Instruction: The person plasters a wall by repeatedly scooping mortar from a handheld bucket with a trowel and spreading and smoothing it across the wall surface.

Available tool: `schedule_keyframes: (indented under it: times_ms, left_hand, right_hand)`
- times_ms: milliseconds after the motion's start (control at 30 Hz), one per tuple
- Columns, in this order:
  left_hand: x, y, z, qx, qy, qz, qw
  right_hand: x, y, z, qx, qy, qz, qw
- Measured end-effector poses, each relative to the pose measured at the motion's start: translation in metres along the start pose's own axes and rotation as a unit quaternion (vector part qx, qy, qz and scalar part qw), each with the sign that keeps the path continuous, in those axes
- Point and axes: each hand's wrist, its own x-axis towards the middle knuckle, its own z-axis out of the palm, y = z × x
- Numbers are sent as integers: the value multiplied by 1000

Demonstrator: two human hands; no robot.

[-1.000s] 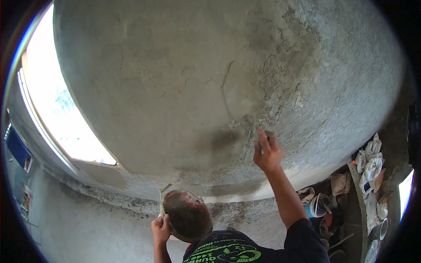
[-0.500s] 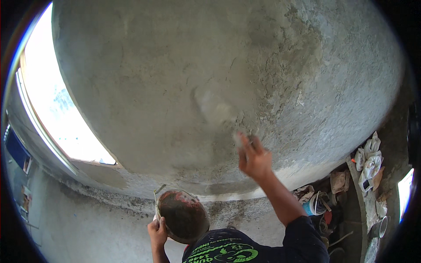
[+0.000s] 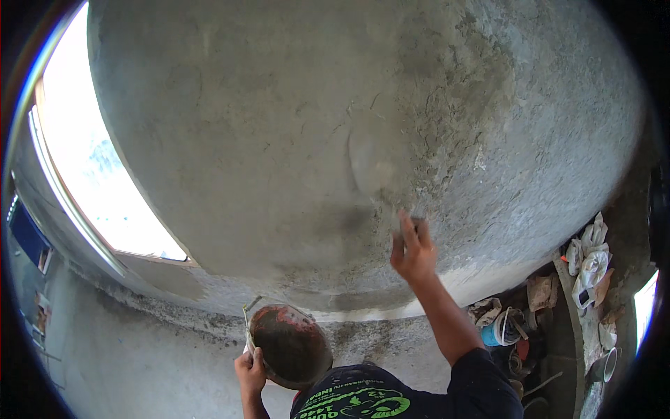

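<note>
My right hand (image 3: 417, 255) is raised in front of the grey plastered wall (image 3: 279, 153), its fingers wrapped round a trowel handle (image 3: 412, 227). The smooth, greyish trowel blade (image 3: 372, 159) lies against or close to the wall, hard to tell from the plaster by its colour. Low on the left, my left hand (image 3: 251, 366) grips the rim of a round bucket (image 3: 292, 346), tilted toward me against my body. Grey mortar coats its inside, with reddish patches near the far rim. A thin strip (image 3: 252, 304) sticks up by the bucket's left edge.
A bright window opening (image 3: 105, 174) is at the left. Rough, darker plaster (image 3: 453, 105) covers the wall right of the trowel. At the lower right are a blue-and-white pail (image 3: 497, 329), plastic bags (image 3: 592, 269) and a ledge (image 3: 576, 335). Concrete floor (image 3: 153, 356) spreads below.
My right hand and the trowel have moved to the right along the wall, the hand slightly lower. My left hand and the bucket stay almost where they were.
</note>
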Motion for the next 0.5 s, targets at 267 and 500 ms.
schedule_keyframes:
  times_ms: [267, 500]
  left_hand:
    - [-2, -4, -5, 20, 4, 0, 1000]
    - [-8, -3, -4, -27, 7, -4, 1000]
  right_hand:
    - [13, 6, -1, 94, 54, -38, 993]
    - [17, -28, 14, -2, -58, -71, 996]
